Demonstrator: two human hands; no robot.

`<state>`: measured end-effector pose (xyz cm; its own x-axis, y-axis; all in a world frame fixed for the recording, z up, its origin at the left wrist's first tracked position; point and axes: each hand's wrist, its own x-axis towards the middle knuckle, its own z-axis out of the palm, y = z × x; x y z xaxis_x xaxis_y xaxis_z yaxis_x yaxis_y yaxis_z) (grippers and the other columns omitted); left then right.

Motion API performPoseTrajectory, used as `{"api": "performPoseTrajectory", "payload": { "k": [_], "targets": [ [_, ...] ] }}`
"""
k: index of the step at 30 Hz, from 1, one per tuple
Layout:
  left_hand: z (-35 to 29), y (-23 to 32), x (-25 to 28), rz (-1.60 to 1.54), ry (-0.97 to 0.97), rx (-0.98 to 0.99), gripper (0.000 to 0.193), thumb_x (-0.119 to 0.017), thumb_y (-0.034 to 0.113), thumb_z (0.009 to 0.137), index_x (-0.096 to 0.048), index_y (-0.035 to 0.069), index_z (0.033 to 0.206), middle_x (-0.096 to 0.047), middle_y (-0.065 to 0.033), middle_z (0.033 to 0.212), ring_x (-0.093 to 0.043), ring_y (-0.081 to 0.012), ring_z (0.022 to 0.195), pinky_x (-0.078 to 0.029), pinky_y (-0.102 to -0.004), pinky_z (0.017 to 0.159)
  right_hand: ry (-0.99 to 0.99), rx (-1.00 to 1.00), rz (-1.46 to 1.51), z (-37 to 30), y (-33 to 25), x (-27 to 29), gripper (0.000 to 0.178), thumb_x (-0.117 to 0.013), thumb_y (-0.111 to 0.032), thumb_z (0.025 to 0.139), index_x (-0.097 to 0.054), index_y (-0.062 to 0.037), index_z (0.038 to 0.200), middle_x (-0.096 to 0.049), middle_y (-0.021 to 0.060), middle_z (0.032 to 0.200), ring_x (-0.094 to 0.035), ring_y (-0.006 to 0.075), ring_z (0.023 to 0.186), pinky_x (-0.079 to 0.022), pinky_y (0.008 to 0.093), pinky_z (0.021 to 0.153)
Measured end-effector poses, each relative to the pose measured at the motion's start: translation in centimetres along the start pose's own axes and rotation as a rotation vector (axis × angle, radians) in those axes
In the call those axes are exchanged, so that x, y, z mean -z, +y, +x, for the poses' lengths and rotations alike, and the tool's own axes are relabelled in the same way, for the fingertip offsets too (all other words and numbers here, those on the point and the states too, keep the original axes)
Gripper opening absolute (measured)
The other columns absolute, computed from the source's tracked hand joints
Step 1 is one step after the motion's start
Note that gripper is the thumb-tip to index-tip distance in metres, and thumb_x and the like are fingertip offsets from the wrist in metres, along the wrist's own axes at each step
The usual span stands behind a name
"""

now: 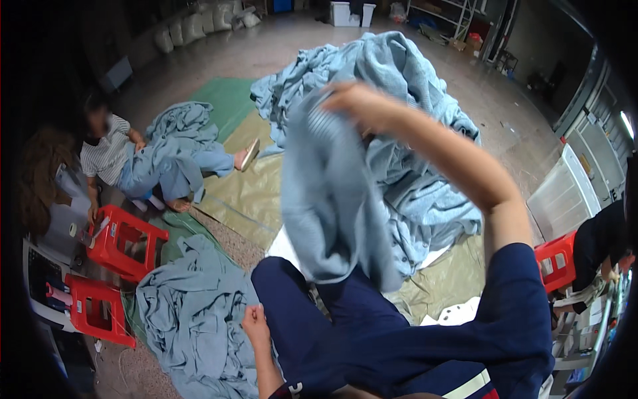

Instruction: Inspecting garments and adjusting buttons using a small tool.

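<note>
My right arm reaches up and across, and my right hand point(359, 108), smeared by motion, grips the top of a light blue knit garment point(319, 193). The garment hangs down in front of my legs, its ribbed edge near the hand. Down beside my left knee, my left hand point(255, 324) is closed with curled fingers; whether anything small is in it is hidden. A heap of similar blue garments point(405, 73) rises beyond the hanging one. Another pile of blue garments point(193, 299) lies on the floor to the left, next to my left hand.
A seated person point(109, 143) at the left has blue garments over the lap. Two red stools point(126, 243) stand nearer, and another red stool point(557, 261) is at right beside a second person point(601, 246). Green and tan sheets point(242, 193) cover the floor. White sacks point(206, 23) line the back.
</note>
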<state>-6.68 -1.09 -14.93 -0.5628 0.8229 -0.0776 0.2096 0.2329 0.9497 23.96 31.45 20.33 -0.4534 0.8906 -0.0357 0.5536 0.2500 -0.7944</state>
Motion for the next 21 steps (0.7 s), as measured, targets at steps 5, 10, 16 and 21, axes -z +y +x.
{"api": "performPoseTrajectory", "payload": {
  "k": [5,10,16,21],
  "targets": [
    [0.0,-0.1,-2.1,-0.108,0.025,0.014,0.018,-0.061,0.008,0.092,-0.054,0.004,0.076,-0.045,0.0035,0.061,-0.036,-0.0041,0.057,-0.030,-0.0240,0.051,-0.708,0.414,-0.141,1.8,-3.9,-20.0,0.047,-0.064,-0.025,0.083,-0.057,-0.0048,0.125,-0.059,0.0201,0.121,-0.058,0.0322,0.109,-0.047,0.0396,0.091],
    [-0.1,-10.3,0.1,0.171,0.222,-0.377,0.019,-0.053,0.023,0.094,-0.061,0.007,0.087,-0.062,-0.0006,0.069,-0.057,-0.0179,0.062,-0.047,-0.0306,0.056,-1.084,0.746,-0.081,-3.9,-6.1,-34.7,0.036,-0.068,-0.020,0.073,-0.062,0.0065,0.096,-0.064,0.0266,0.086,-0.063,0.0396,0.082,-0.048,0.0470,0.073],
    [-4.7,-5.2,2.4,-0.174,-0.008,0.381,0.017,-0.059,0.014,0.095,-0.056,0.005,0.081,-0.049,0.0032,0.060,-0.041,-0.0043,0.051,-0.032,-0.0227,0.047,-0.412,1.084,-0.862,15.5,-7.4,-29.8,0.017,-0.061,-0.015,0.075,-0.069,-0.0003,0.076,-0.067,0.0179,0.073,-0.066,0.0291,0.066,-0.053,0.0422,0.057],
    [-4.3,-6.6,3.3,-0.205,0.017,0.404,0.015,-0.057,0.015,0.095,-0.057,0.005,0.083,-0.049,0.0025,0.060,-0.040,-0.0044,0.050,-0.031,-0.0228,0.046,0.388,0.403,-0.446,28.0,-3.4,4.5,0.014,-0.060,-0.016,0.085,-0.068,-0.0041,0.085,-0.068,0.0127,0.073,-0.067,0.0239,0.065,-0.052,0.0381,0.049]
  ]
}}
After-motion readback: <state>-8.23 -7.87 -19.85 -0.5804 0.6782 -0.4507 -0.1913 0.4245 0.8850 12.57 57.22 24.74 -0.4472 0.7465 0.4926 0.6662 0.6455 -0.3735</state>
